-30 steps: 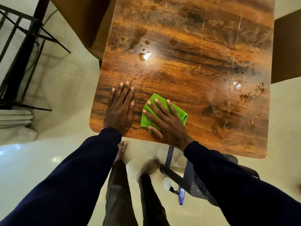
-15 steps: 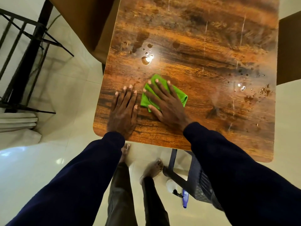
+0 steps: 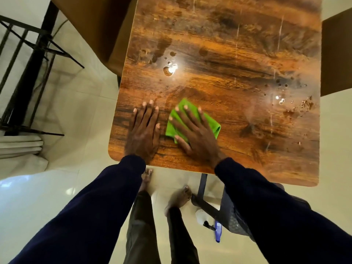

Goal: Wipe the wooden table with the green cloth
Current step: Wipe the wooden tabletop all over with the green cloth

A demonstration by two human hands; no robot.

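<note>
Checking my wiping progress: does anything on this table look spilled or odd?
Yes: drops of liquid sit pooled near the table's far left edge, and a second scatter of drops lies by the right edge. The cloth under the right hand touches neither. The left hand rests flat on bare wood.

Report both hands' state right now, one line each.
Left hand: open, flat on the wooden table, holding nothing.
Right hand: open, straight fingers pressing the green cloth onto the table.
</note>
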